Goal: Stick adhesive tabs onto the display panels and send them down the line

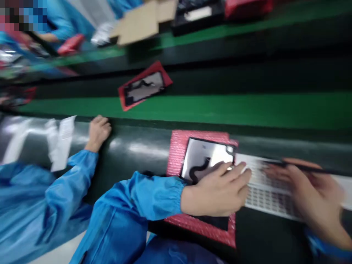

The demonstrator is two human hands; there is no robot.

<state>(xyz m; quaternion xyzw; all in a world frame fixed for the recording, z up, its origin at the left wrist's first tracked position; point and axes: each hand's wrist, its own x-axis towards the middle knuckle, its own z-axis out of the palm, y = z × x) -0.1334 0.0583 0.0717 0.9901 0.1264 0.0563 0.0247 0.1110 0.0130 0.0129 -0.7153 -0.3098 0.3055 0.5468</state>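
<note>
A silver panel with a dark frame (pixel 199 152) and a curved black strip lies on a pink bubble-wrap sheet (pixel 176 152) in front of me. My left hand (pixel 217 192) lies across the panel's right part, palm down, fingers stretched toward a white sheet of small printed labels (pixel 261 200). Its fingertips meet or cover that sheet's left edge. Over the label sheet is my right hand (pixel 319 194), blurred by motion, its fingers curled round a thin dark pen-like stick (pixel 305 168). What the right fingertips touch cannot be made out.
A co-worker's hand (pixel 99 132) rests on the bench at left, near white paper strips (pixel 63 141). Another panel on a red sheet (pixel 144 86) lies on the green conveyor (pixel 247 110). Cardboard (pixel 140 24) and a black tray (pixel 198 16) stand on the far ledge.
</note>
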